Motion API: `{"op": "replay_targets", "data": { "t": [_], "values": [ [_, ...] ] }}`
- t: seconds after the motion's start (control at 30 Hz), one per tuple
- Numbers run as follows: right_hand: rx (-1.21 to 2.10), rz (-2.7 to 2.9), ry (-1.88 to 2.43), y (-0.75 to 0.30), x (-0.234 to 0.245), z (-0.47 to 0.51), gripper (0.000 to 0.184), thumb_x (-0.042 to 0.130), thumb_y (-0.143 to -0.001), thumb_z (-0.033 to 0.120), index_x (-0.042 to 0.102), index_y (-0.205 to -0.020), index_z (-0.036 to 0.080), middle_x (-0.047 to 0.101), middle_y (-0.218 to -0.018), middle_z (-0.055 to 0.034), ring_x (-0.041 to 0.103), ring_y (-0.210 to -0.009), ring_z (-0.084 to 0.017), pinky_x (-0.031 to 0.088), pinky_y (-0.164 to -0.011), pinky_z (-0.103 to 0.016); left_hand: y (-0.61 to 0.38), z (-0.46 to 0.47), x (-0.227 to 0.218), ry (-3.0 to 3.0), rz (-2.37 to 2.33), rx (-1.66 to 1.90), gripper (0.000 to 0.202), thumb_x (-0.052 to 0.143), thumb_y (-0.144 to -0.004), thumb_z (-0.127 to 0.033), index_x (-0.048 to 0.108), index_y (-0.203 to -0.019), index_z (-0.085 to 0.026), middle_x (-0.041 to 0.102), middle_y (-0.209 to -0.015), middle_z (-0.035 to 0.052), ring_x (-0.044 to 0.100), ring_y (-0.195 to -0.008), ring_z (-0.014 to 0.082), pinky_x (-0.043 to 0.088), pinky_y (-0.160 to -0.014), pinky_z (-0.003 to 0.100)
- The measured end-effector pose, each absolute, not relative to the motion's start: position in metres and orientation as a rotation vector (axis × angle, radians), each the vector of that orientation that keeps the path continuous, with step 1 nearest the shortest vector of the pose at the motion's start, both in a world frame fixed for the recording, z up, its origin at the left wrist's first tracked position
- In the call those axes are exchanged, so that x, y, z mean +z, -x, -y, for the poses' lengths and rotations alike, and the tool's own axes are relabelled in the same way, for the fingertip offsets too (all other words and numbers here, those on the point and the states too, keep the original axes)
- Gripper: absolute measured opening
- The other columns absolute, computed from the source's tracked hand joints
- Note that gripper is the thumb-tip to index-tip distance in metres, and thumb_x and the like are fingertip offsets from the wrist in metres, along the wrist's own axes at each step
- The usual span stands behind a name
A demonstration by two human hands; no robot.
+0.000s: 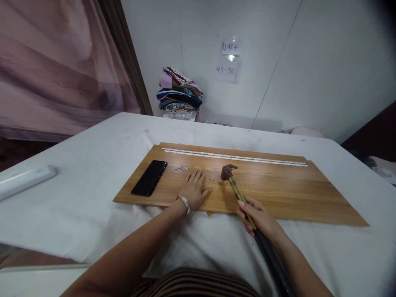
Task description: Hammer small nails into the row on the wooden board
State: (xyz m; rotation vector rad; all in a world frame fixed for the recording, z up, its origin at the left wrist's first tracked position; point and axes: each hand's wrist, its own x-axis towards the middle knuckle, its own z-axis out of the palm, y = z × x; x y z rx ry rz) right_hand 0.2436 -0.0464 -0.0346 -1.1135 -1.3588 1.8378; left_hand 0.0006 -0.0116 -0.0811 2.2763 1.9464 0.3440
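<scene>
Over grained board [293, 192], rusty claw hammer [236, 189]

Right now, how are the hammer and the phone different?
The hammer is gripped in the right hand, while the phone lies on the wooden board with no hand on it. The hammer is long and thin with a brown head; the phone is a flat rectangle. The hammer's handle is partly yellowish, but the phone looks black. Both have some dark colour on them.
</scene>
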Motion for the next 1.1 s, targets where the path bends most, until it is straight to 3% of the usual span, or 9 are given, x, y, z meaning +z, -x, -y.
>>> {"op": "replay_targets", "data": {
  "t": [0.47,0.67,0.8,0.93,1.1],
  "values": [
    [1.832,1.364,1.121,-0.243,-0.037,0.047,0.039,0.056,-0.082,0.054,0.044,-0.070,0.019,0.044,-0.053,0.0092,0.033,-0.028,-0.002,0.035,-0.026,-0.015,-0.002,0.014,-0.077,-2.270,-1.945,0.332,0.061,0.042,-0.088,-0.051,0.046,-0.134,-0.010,0.036,-0.147,0.0153,0.026,-0.138,0.0283,0.020,-0.113,0.045],
    [1.834,1.391,1.136,-0.242,-0.039,0.046,0.040,0.056,-0.081,0.055,0.044,-0.069,0.019,0.045,-0.055,0.0089,0.034,-0.029,-0.002,0.036,-0.026,-0.015,0.000,0.015,-0.080,-2.321,-1.893,0.497,0.051,0.049,-0.086,-0.043,0.049,-0.131,-0.018,0.046,-0.139,0.0117,0.034,-0.132,0.0270,0.025,-0.110,0.046],
    [1.830,1.392,1.114,-0.242,-0.042,0.046,0.040,0.055,-0.081,0.056,0.044,-0.070,0.019,0.045,-0.056,0.0089,0.034,-0.029,-0.002,0.036,-0.026,-0.015,0.001,0.019,-0.075,-2.393,-1.780,0.598,0.039,0.049,-0.088,-0.035,0.057,-0.123,-0.022,0.055,-0.123,0.0094,0.044,-0.117,0.0243,0.034,-0.103,0.042],
    [1.839,1.380,1.139,-0.240,-0.040,0.046,0.040,0.056,-0.080,0.057,0.043,-0.073,0.020,0.045,-0.057,0.0093,0.033,-0.028,-0.001,0.035,-0.026,-0.014,-0.002,0.021,-0.066,-2.447,-1.733,0.506,0.037,0.048,-0.088,-0.044,0.060,-0.120,-0.030,0.057,-0.109,0.0065,0.047,-0.104,0.0239,0.035,-0.096,0.043],
    [1.830,1.376,1.142,-0.240,-0.040,0.046,0.039,0.056,-0.080,0.057,0.044,-0.073,0.020,0.046,-0.058,0.0090,0.034,-0.029,-0.002,0.036,-0.026,-0.015,-0.003,0.020,-0.061,-2.479,-1.734,0.407,0.046,0.046,-0.086,-0.057,0.058,-0.123,-0.032,0.055,-0.108,0.0063,0.045,-0.104,0.0242,0.030,-0.097,0.044]
  ]
}}
